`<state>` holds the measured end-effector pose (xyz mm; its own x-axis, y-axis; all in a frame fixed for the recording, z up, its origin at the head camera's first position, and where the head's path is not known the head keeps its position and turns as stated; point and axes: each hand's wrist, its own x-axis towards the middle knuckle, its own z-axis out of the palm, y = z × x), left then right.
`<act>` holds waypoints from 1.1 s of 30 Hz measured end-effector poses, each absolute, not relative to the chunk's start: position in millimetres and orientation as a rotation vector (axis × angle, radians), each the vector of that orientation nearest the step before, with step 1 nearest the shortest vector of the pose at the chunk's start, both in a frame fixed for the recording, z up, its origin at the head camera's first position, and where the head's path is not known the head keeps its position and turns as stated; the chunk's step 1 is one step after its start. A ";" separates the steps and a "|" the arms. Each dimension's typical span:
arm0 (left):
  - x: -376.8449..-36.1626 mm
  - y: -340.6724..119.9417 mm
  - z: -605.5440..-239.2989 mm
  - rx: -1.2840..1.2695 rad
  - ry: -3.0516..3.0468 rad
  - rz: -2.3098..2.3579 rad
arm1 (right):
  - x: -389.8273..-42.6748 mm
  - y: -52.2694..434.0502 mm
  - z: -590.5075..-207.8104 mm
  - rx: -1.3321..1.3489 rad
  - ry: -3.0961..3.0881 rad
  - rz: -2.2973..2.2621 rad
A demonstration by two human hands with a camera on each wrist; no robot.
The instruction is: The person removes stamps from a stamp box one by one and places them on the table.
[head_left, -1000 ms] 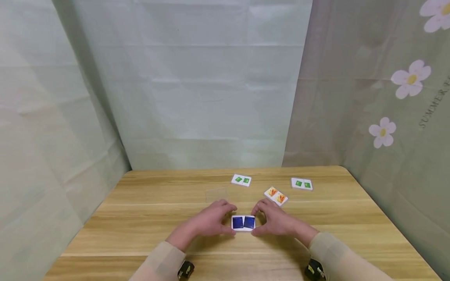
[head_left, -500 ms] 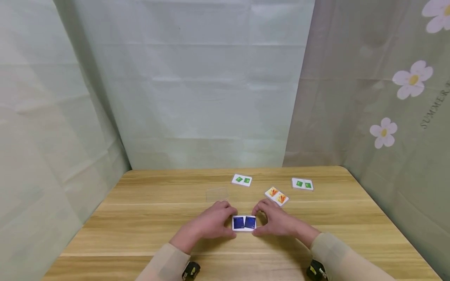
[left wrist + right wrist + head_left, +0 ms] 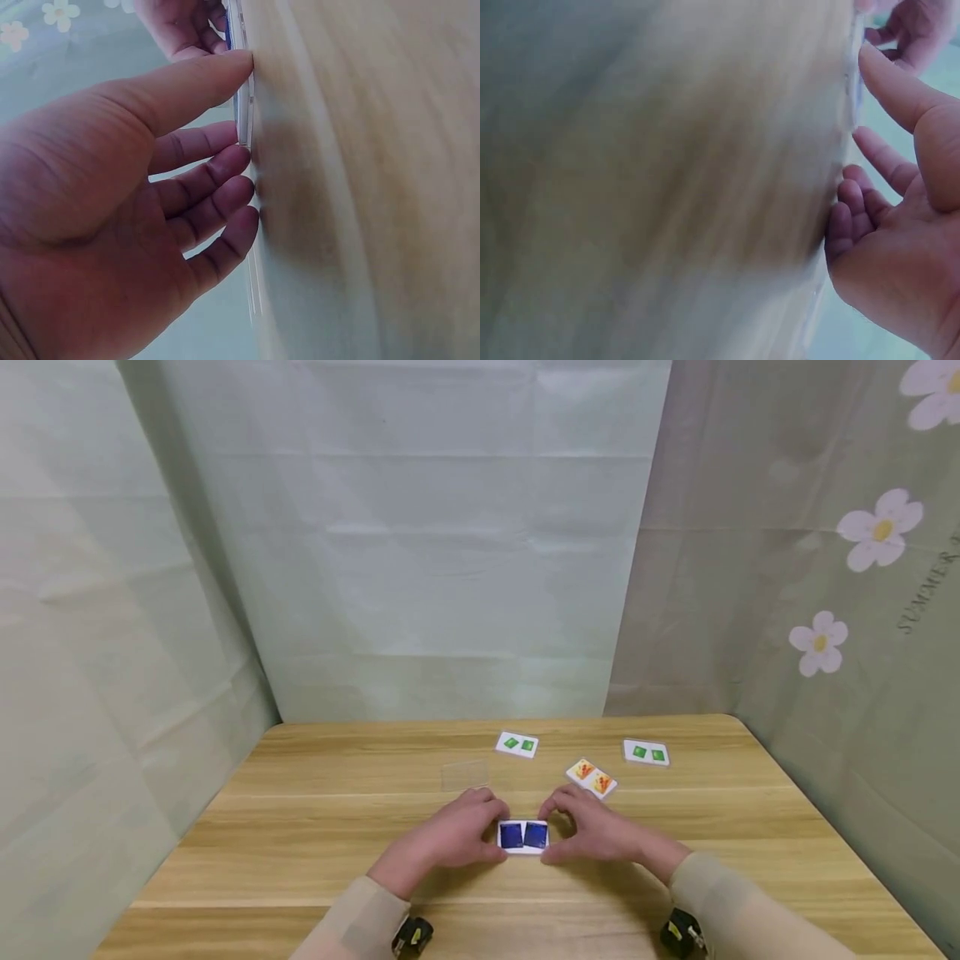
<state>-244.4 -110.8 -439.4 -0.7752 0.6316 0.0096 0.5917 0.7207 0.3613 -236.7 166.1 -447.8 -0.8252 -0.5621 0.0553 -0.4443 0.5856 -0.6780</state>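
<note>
Hands frame the blue card [image 3: 522, 836] from both sides: the left hand [image 3: 448, 837] has its thumb on the near left edge and curled fingers [image 3: 225, 196] at the far edge, and the right hand [image 3: 592, 832] mirrors it on the right, so both pinch the card where it lies flat on the tabletop [image 3: 315, 827], near the front and in the middle. To do this well, I judge the pressure should stay even from both sides and low against the wood, since the card is thin and could buckle or skid (the wrist views show only its white edge). Whether it is one card or a small stack I cannot tell. Beyond lie an orange card [image 3: 591, 777], two green cards [image 3: 516, 744] [image 3: 646, 752] and a faint clear sheet [image 3: 465, 773], hard to make out. Both wrist views are blurred.
</note>
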 end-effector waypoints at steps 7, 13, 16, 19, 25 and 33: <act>-241.5 -109.7 -439.5 1.011 2.811 0.515 | -236.7 174.1 -443.3 -0.775 2.706 -1.063; -240.3 -110.7 -439.8 1.000 2.819 0.518 | -231.9 176.8 -441.4 -0.652 2.883 -0.957; -240.1 -111.3 -439.5 0.990 2.815 0.521 | -233.7 178.1 -441.6 -0.603 2.934 -0.921; -241.1 -111.1 -439.2 0.984 2.810 0.525 | -237.0 180.3 -441.9 -0.565 2.970 -0.896; -243.1 -110.6 -439.9 0.991 2.805 0.510 | -244.6 184.7 -444.6 -0.548 2.991 -0.869; -243.9 -110.7 -441.3 0.972 2.801 0.508 | -259.8 186.9 -450.2 -0.572 3.016 -0.839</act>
